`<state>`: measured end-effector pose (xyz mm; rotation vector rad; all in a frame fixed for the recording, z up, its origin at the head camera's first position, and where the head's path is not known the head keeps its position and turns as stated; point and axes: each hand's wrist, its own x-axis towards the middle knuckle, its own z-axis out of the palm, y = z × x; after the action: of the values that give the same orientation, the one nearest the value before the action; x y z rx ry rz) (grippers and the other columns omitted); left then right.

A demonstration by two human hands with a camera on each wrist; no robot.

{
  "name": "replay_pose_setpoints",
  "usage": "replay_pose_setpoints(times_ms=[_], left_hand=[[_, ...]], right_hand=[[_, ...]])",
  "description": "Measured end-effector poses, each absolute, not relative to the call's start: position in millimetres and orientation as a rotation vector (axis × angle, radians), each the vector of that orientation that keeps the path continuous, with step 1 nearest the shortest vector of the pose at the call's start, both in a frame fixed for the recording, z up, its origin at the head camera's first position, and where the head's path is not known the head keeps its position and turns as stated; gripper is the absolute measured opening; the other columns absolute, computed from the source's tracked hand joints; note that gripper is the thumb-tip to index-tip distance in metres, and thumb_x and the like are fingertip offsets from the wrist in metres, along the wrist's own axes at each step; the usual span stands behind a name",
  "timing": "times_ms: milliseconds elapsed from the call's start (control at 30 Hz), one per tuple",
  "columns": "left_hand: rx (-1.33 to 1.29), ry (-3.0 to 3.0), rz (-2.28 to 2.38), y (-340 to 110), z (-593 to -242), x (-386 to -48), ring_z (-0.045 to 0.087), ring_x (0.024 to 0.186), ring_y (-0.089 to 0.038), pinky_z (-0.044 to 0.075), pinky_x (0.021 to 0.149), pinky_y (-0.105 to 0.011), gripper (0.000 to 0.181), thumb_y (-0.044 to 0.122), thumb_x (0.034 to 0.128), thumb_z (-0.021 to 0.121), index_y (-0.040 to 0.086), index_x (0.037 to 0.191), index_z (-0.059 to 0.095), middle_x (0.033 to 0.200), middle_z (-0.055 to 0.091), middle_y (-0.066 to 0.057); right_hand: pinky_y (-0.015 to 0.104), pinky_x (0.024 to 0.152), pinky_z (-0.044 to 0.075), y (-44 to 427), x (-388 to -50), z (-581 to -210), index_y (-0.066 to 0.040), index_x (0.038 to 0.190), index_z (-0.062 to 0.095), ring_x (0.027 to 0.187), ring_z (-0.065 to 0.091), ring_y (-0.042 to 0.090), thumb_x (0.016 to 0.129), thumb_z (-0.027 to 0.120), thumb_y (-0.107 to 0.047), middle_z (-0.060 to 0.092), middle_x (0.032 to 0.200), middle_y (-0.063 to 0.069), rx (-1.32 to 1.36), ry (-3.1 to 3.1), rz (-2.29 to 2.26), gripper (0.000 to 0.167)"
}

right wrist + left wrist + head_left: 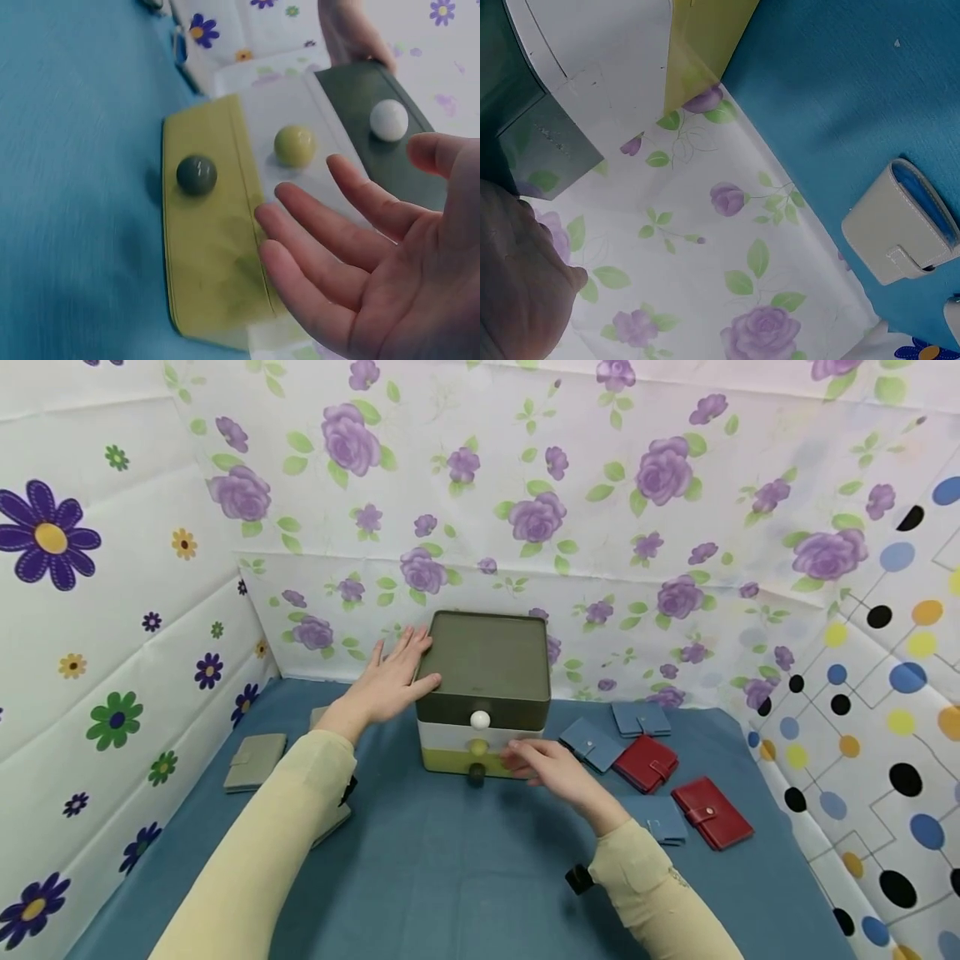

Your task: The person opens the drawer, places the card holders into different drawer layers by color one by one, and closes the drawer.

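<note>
A small drawer box (489, 656) stands at the back of the table, with a dark green top tier, a white middle tier and a yellow-green bottom tier. Each drawer front has a round knob: a white knob (389, 120), a yellow-green knob (295, 146) and a dark green knob (196, 175). My left hand (392, 675) rests with spread fingers on the upper left edge of the box. Before the lower right of the drawer fronts, my right hand (551, 768) hovers with loosely bent fingers and holds nothing. All the drawers look closed.
Right of the box lie several blue wallets, among them one blue wallet (641, 719), plus a red wallet (647, 763) and another red wallet (711, 812). Beige wallets, such as this beige wallet (256, 762), lie at the left, partly behind my left arm. Patterned cloth walls (465, 510) enclose the table.
</note>
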<state>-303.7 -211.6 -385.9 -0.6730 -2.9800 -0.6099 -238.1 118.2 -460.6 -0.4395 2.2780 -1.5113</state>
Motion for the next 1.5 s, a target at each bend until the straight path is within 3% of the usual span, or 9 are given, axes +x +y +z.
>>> replay_pose_setpoints(times_ms=[233, 367, 667, 933, 1233, 1500], left_hand=[[-0.687, -2.957, -0.662, -213.9, -391.6, -305.1, -0.01, 0.165, -0.025, -0.011, 0.126, -0.064, 0.088, 0.068, 0.1112, 0.031, 0.01, 0.174, 0.008, 0.18, -0.005, -0.007], [-0.701, -2.947, -0.731, -213.9, -395.4, -308.2, -0.01, 0.165, -0.027, -0.01, 0.125, -0.066, 0.088, 0.067, 0.1117, 0.032, 0.01, 0.174, 0.007, 0.18, -0.008, -0.005], [-0.761, -2.892, -1.132, -224.1, -399.9, -314.9, -0.015, 0.164, -0.027, -0.007, 0.126, -0.067, 0.071, 0.05, 0.1124, 0.052, 0.017, 0.171, 0.029, 0.18, -0.011, -0.002], [-0.827, -2.874, -1.201, -221.3, -399.9, -319.6, -0.013, 0.164, -0.027, -0.007, 0.124, -0.07, 0.061, 0.043, 0.1149, 0.049, 0.015, 0.167, 0.034, 0.179, -0.013, -0.006], [-0.838, -2.853, -1.109, -221.3, -394.7, -318.6, -0.003, 0.165, -0.023, -0.006, 0.13, -0.053, 0.065, 0.045, 0.1128, 0.055, 0.013, 0.167, 0.039, 0.18, 0.001, 0.002], [-0.846, -2.815, -1.058, -221.8, -399.9, -320.8, 0.004, 0.165, -0.028, -0.006, 0.129, -0.059, 0.061, 0.045, 0.1128, 0.055, 0.013, 0.164, 0.044, 0.18, 0.009, 0.0]], right_hand=[[0.053, 0.107, 0.053, 100.1, -235.5, -454.6, -0.004, 0.145, 0.066, 0.129, 0.066, 0.041, 0.114, 0.046, -0.054, 0.07, 0.136, 0.02, -0.464, 2.125, -1.641, 0.062], [0.052, 0.107, 0.053, 92.3, -235.3, -452.7, -0.004, 0.144, 0.066, 0.126, 0.068, 0.037, 0.114, 0.046, -0.054, 0.07, 0.136, 0.021, -0.465, 2.061, -1.718, 0.062], [0.046, 0.104, 0.055, 81.1, -236.4, -453.2, -0.004, 0.146, 0.065, 0.12, 0.071, 0.03, 0.11, 0.048, -0.062, 0.07, 0.137, 0.021, -0.435, 1.97, -1.77, 0.071], [0.048, 0.105, 0.054, 81.4, -237.3, -451.0, -0.007, 0.146, 0.065, 0.122, 0.07, 0.031, 0.109, 0.049, -0.063, 0.073, 0.134, 0.014, -0.419, 1.932, -1.792, 0.07], [0.043, 0.104, 0.055, 74.9, -239.4, -449.3, -0.008, 0.145, 0.067, 0.121, 0.071, 0.028, 0.104, 0.052, -0.071, 0.073, 0.133, 0.013, -0.367, 1.891, -1.833, 0.077], [0.041, 0.103, 0.056, 67.1, -240.7, -449.9, -0.007, 0.145, 0.068, 0.119, 0.073, 0.028, 0.102, 0.055, -0.072, 0.076, 0.129, 0.01, -0.268, 1.851, -1.898, 0.079]])
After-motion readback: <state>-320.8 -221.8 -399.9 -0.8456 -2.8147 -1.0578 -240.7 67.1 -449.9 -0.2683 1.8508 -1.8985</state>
